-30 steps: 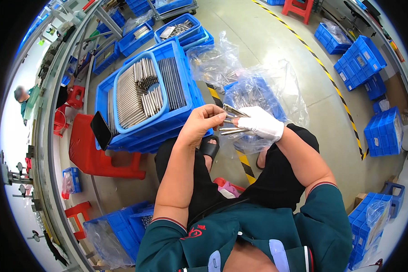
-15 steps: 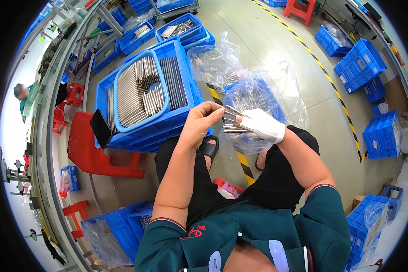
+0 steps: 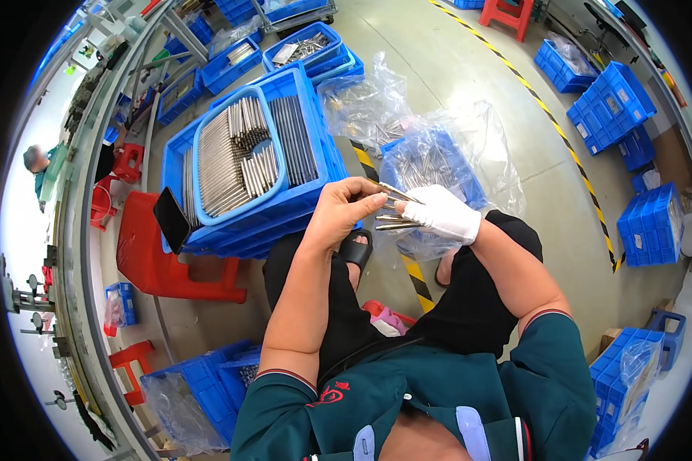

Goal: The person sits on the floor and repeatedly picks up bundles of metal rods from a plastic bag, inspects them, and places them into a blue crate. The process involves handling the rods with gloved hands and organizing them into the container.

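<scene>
Both hands meet in front of my knees. My right hand (image 3: 447, 215), in a white glove, is closed round several slim, shiny metal rods (image 3: 392, 224) whose ends stick out toward the left. My bare left hand (image 3: 344, 211) has its thumb and forefinger pinched at the tip of the uppermost metal rod (image 3: 398, 194). Left of the hands, a light-blue tray (image 3: 280, 154) holds neat rows of similar rods, with a gap in the stack toward its right side. Behind the gloved hand, a blue crate (image 3: 469, 184) lined with clear plastic contains loose rods.
The tray rests on a large blue crate (image 3: 327, 146), with a black phone-like slab (image 3: 172, 220) at its near left corner. A red stool (image 3: 150, 253) stands at the left. More blue crates (image 3: 650, 227) line the right. A person in green (image 3: 38, 165) is at far left.
My left thumb and forefinger have shifted slightly along the uppermost rod. The rods in the gloved hand sit closer together and their fan has narrowed.
</scene>
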Demonstrator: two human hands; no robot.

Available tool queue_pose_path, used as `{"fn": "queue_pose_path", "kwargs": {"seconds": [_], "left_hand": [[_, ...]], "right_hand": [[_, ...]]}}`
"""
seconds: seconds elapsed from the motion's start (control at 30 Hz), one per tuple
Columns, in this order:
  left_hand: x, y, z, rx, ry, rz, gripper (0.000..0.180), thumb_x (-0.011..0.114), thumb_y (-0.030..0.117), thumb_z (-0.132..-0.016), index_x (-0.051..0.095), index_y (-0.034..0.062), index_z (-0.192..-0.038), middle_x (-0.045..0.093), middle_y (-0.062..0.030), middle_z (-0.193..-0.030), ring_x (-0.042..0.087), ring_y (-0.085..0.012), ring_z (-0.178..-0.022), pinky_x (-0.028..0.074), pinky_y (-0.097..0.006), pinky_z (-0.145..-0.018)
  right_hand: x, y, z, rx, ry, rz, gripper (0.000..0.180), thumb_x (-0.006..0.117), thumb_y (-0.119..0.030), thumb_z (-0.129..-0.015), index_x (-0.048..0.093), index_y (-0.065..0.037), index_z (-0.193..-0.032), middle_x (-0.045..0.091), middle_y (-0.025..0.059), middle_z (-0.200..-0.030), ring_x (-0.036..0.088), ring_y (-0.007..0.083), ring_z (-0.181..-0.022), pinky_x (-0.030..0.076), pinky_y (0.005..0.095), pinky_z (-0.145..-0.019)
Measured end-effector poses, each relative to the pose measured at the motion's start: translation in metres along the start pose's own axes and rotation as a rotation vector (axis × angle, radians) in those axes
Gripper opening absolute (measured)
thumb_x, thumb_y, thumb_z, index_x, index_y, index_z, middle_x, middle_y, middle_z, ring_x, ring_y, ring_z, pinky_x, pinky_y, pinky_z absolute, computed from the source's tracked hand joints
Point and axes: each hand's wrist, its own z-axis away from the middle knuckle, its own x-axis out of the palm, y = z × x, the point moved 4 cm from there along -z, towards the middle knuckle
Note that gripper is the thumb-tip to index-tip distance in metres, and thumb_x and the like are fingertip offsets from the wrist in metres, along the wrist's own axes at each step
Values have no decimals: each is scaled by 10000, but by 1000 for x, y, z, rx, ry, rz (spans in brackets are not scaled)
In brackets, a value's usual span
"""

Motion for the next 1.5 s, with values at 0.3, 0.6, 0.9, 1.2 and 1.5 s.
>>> {"fn": "queue_pose_path", "kwargs": {"seconds": [0.3, 0.6, 0.9, 1.2, 1.5], "left_hand": [[-5, 6, 3, 8, 108, 58, 205, 682, 136, -834, 653, -32, -946, 631, -27, -834, 539, -76, -772, 417, -219, -717], [-2, 6, 3, -40, 5, 45, 202, 705, 144, -809, 663, -19, -920, 639, -29, -812, 530, -76, -738, 407, -223, -708], [-3, -2, 3, 8, 84, 25, 163, 678, 121, -828, 653, -13, -917, 632, -18, -810, 548, -74, -756, 429, -218, -699], [-18, 4, 10, 235, 332, -76, 189, 562, 202, -933, 581, 14, -946, 524, 25, -744, 454, -43, -655, 385, -200, -592], [-18, -21, 1, 97, 283, 10, 227, 516, 255, -947, 565, 43, -883, 506, 1, -683, 429, -56, -579, 345, -206, -516]], "right_hand": [[0, -8, 2, -14, -59, -7, 424, 574, -403, -879, 571, 2, -756, 480, 37, -606, 426, 116, -593, 371, 295, -539], [2, -3, 2, 21, -95, -24, 415, 575, -409, -878, 598, -2, -800, 524, 39, -647, 452, 111, -631, 395, 285, -572], [4, -7, 1, 71, -88, -12, 406, 561, -403, -886, 603, -6, -811, 534, 59, -653, 466, 132, -632, 409, 310, -585], [-1, -5, 1, 125, -49, -431, 331, 575, -358, -904, 570, -35, -834, 461, -3, -600, 377, 56, -524, 311, 224, -465], [13, -39, -22, -5, -296, -845, 225, 607, -243, -888, 502, -45, -877, 372, -26, -498, 289, 56, -362, 233, 219, -362]]}}
